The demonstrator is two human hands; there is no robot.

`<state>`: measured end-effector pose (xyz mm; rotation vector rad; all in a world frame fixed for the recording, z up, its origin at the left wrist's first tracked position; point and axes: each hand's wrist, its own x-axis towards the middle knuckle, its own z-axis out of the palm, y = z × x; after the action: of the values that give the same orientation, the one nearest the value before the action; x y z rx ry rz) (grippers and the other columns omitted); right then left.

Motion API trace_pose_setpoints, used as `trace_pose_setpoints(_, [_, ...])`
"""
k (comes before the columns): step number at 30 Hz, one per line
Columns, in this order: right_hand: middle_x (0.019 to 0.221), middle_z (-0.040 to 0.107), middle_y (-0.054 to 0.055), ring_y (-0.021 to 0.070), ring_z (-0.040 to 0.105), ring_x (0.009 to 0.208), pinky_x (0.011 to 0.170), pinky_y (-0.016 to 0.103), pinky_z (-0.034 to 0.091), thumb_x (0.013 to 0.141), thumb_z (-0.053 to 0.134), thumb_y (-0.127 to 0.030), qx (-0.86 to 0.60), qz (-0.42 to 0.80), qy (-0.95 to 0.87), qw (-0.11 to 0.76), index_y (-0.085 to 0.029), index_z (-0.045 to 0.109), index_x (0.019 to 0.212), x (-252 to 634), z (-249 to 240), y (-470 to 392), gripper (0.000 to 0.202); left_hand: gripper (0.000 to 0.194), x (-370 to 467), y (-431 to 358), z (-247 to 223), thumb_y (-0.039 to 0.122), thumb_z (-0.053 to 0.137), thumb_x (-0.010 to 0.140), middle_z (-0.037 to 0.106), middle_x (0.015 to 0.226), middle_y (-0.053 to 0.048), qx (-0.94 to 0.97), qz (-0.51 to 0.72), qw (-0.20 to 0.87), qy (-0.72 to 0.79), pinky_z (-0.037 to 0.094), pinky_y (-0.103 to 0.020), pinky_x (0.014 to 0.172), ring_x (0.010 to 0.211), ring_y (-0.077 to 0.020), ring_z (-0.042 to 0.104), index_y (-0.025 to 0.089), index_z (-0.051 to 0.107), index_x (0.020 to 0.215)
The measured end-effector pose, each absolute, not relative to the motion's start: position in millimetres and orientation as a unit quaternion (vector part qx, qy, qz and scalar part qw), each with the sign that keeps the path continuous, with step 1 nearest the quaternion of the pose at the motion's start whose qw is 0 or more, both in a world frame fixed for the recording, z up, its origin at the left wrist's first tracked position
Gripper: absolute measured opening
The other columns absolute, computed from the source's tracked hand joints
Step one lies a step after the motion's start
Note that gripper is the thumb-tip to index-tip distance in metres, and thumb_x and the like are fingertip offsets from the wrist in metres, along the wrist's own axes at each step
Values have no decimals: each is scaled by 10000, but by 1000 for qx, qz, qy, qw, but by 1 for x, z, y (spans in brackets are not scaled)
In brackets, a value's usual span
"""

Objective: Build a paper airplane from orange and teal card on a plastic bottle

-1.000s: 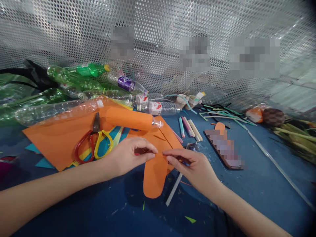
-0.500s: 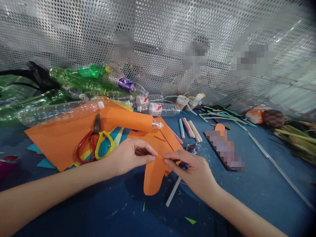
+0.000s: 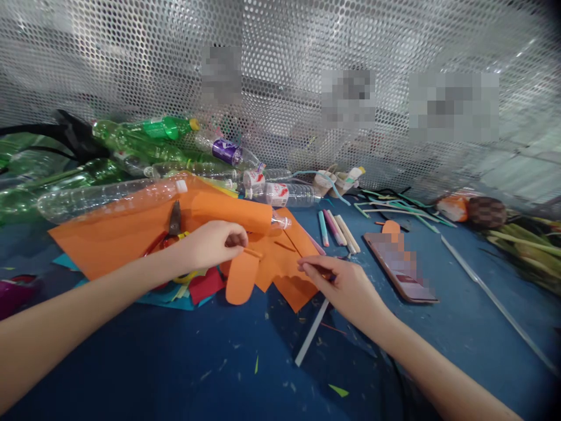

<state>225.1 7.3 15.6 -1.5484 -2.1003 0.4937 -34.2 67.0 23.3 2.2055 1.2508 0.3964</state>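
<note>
Left hand (image 3: 219,242) closed in a pinch, thumb against fingertips, on the upper edge of an orange paper cut-out (image 3: 241,280); right hand (image 3: 344,286) apart from it, thumb and forefinger drawn nearly together over the loose orange sheets (image 3: 298,292); cannot tell whether it has hold of anything; cut-out sits left of the sheets' middle, just in front of the orange-wrapped bottle (image 3: 234,211); its long axis runs near to far, rounded end toward the wearer, with a slight lean; a narrow folded tab (image 3: 253,252) at the top points rightward, across that axis; pinching at the top probably leaves the flap free and the tab exposed to the right hand; scissors (image 3: 174,219) lie on paper behind the left wrist, perhaps parked within reach; white strip (image 3: 312,333) lies on the blue counter (image 3: 197,362), below the right hand.
</note>
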Motion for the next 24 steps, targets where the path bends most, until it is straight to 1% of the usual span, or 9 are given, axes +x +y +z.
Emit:
trace_pose_setpoints(3, [822,694,23,164,646,714,611,267,503,845,482,-280,-578,94,-790,182,-214,630,861,235,25,8,163,142,-39,65,26,182,479,763,625,703,-46,864,90,127,479,409,-292,632,664,-173,556,160,613,725])
trace_pose_setpoints(6, [734,647,14,174,608,647,542,278,447,805,543,-357,-603,8,-791,105,-212,566,761,254,34,4,154,243,-32,52,24,180,423,823,593,734,-88,882,105,8,459,400,-351,732,764,-210,525,133,608,673])
trace_pose_setpoints(9, [589,594,5,162,551,505,442,271,367,795,538,-463,-605,-10,-796,24,-214,525,621,271,42,0,304,235,-18,34,19,194,408,860,591,874,-97,911,120,34,394,402,-370,804,884,-223,512,130,629,812])
trace_pose_setpoints(11, [574,594,6,150,542,475,429,267,371,807,531,-451,-591,9,-806,16,-212,542,615,275,45,-2,306,207,-10,24,15,210,427,863,585,948,-86,930,120,81,339,411,-365,826,940,-220,512,151,620,913])
trace_pose_setpoints(13, [674,638,19,160,591,567,498,275,444,826,530,-386,-566,17,-823,54,-214,584,695,270,45,-1,223,201,-3,16,11,219,445,860,582,968,-84,935,119,100,318,418,-378,845,973,-228,512,162,613,952])
trace_pose_setpoints(15, [867,670,43,191,627,787,674,321,509,851,511,-320,-524,8,-845,103,-219,616,856,259,40,1,146,210,1,9,7,229,453,860,582,967,-97,934,106,95,328,424,-406,854,994,-249,508,150,613,970])
trace_pose_setpoints(19, [1271,542,73,229,454,1203,987,470,389,905,415,-234,-446,-28,-888,108,-246,501,1242,239,19,10,348,319,10,-9,3,338,452,870,583,1011,-123,927,102,76,352,443,-430,852,995,-275,517,129,595,1064])
trace_pose_setpoints(21, [1354,465,81,229,387,1265,1023,492,345,918,384,-227,-444,-35,-891,88,-239,465,1288,234,7,16,379,417,14,-20,-1,406,447,864,584,1056,-140,928,99,67,353,455,-422,843,993,-283,528,115,563,1139])
trace_pose_setpoints(24, [1313,508,95,210,419,1241,1040,461,340,921,364,-197,-448,-7,-890,79,-181,507,1253,232,-3,22,361,519,18,-38,-9,458,388,874,586,1116,-178,931,96,44,349,463,-425,835,1032,-313,526,72,535,1189])
